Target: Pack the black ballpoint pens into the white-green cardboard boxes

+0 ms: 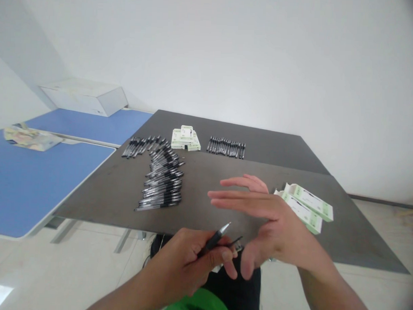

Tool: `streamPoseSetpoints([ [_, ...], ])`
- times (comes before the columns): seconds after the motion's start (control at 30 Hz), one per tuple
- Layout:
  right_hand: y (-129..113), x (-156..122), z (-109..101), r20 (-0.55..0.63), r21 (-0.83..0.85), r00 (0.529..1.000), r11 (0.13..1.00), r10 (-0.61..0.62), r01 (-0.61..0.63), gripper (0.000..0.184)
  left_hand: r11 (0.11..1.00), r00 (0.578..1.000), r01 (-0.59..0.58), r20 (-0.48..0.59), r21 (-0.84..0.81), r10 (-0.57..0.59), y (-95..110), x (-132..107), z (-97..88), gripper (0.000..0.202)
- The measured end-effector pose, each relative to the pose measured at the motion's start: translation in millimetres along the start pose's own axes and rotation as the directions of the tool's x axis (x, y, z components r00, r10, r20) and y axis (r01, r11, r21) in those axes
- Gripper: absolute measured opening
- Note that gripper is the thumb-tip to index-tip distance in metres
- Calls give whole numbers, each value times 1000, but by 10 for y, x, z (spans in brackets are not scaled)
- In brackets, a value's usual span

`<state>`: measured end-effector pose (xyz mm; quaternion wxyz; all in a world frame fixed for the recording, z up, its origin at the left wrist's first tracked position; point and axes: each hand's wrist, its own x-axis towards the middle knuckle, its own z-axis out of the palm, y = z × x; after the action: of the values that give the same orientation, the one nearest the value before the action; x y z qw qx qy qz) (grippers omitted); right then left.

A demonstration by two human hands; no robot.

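Note:
My left hand [192, 263] is closed around a black pen [214, 241], low in front of the table's near edge. The pen's bare silver tip points up and to the right. A thin dark piece with a clear part [237, 243], perhaps a pen cap, shows by the same fingers; its kind is hard to make out. My right hand [275, 220] is open, fingers stretched to the left, with nothing visible in it. It hovers to the right of the pen tip, apart from it. A long pile of black-and-clear pens [163, 180] lies on the dark table [204, 204], left of my hands.
More pens [139, 146] lie at the far left. A row of pens [226, 147] sits at the back, beside stacked small white-green boxes [186, 138]. Two long white-green boxes [309, 201] lie at right. Blue tables [49, 181] hold a plastic bag [32, 137] and a white carton [86, 96].

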<state>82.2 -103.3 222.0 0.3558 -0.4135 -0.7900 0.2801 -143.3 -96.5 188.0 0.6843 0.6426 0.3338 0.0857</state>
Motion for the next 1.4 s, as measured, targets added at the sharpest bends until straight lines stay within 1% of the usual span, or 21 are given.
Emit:
streamPoseSetpoints([
  [0.03, -5, -2, -6, 36, 25, 999, 1000, 1, -2, 48, 1000, 1000, -5, 11, 4, 4, 5, 4, -10, 52],
  [0.1, -26, 0, 0, 59, 47, 998, 999, 21, -24, 20, 1000, 999, -17, 29, 24, 16, 8, 11, -27, 50],
  [0.17, -49, 7, 16, -3, 13, 999, 999, 48, -48, 7, 999, 999, -30, 23, 33, 30, 5, 17, -33, 51],
  [0.2, -55, 10, 20, -41, -14, 998, 998, 54, -55, 7, 999, 999, -34, 14, 38, 34, 4, 17, -31, 51],
  [0.23, -55, 11, 17, -69, -37, 996, 998, 54, -57, 15, 998, 999, -36, 7, 41, 36, 3, 16, -25, 51],
  [0.27, -49, 8, 7, -75, -46, 996, 998, 45, -49, 27, 998, 999, -38, -1, 40, 38, 4, 14, -18, 52],
  [0.3, -38, 1, -8, -61, -43, 998, 998, 32, -35, 39, 999, 999, -40, -6, 31, 41, 4, 13, -8, 52],
  [0.33, -20, -9, -26, -27, -31, 999, 999, 20, -21, 46, 999, 999, -44, -11, 20, 44, 4, 13, 1, 53],
  [0.37, 1, -21, -43, 12, -19, 1000, 1000, 11, -11, 45, 999, 999, -46, -12, 4, 46, 2, 15, 10, 53],
  [0.43, 48, -45, -60, 61, 13, 998, 1000, 10, -10, 28, 998, 999, -50, -8, -33, 50, -9, 28, 20, 54],
  [0.5, 86, -64, -48, 67, 44, 997, 998, 36, -39, 21, 997, 999, -47, -1, -56, 47, -32, 48, 21, 52],
  [0.57, 105, -77, -13, 50, 43, 996, 997, 68, -71, 20, 996, 999, -44, -7, -71, 44, -65, 71, 18, 50],
  [0.67, 115, -87, 44, 31, -6, 995, 995, 95, -95, 19, 995, 999, -44, -26, -90, 42, -121, 97, 17, 51],
  [0.8, 142, -84, 73, 4, 19, 994, 994, 110, -110, 12, 992, 999, -47, 6, -120, 48, -178, 114, 29, 55],
  [0.97, 158, -40, 41, 102, 133, 987, 982, 121, -134, 13, 986, 997, -52, 40, -159, 59, -181, 137, 21, 61],
  [1.07, 127, 1, 30, 113, 129, 984, 980, 139, -153, 12, 989, 997, -45, 58, -144, 54, -179, 172, 4, 60],
  [1.2, 90, 53, 61, 79, 77, 984, 983, 159, -165, 11, 988, 997, -63, 41, -139, 70, -220, 217, 7, 56],
  [1.3, 130, 40, 85, -12, 127, 987, 980, 158, -155, 6, 982, 998, -61, 20, -180, 66, -218, 221, 16, 52],
  [1.33, 162, 12, 90, -54, 171, 986, 974, 161, -149, 8, 977, 997, -64, 17, -204, 69, -204, 219, 16, 51],
  [1.4, 247, -83, 110, -106, 273, 981, 953, 165, -131, 26, 957, 996, -77, 14, -281, 85, -170, 216, 14, 47],
])
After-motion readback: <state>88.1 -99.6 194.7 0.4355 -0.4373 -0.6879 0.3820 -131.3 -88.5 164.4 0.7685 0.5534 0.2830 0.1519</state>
